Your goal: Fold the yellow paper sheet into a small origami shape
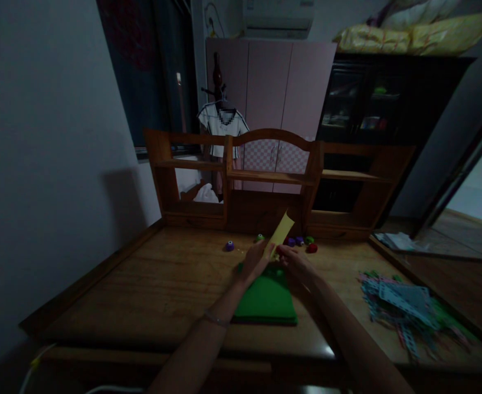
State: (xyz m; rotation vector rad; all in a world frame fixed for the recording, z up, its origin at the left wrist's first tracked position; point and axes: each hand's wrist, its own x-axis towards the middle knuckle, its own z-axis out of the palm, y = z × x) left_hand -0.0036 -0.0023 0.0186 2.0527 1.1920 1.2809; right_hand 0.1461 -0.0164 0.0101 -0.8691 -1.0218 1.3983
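Observation:
My left hand [255, 259] is closed on a yellow strip of paper or card [282, 229], which rises tilted up and to the right with a curled top edge. Close beside its lower end, my right hand [297, 265] has its fingers pinched together near a small red thing [279, 249]. Whether the right fingers grip that red thing or the strip's edge is too dark to tell. Below both hands lies a flat green stack [265, 300], felt-like or foam-like, on the wooden desk [175, 284].
Small purple [230, 246], green [259, 237] and red pieces [312, 248] lie along the desk's back. A pile of blue, pink and green cut-out pieces [405, 303] covers the right side. Behind stands a wooden shelf [273, 176].

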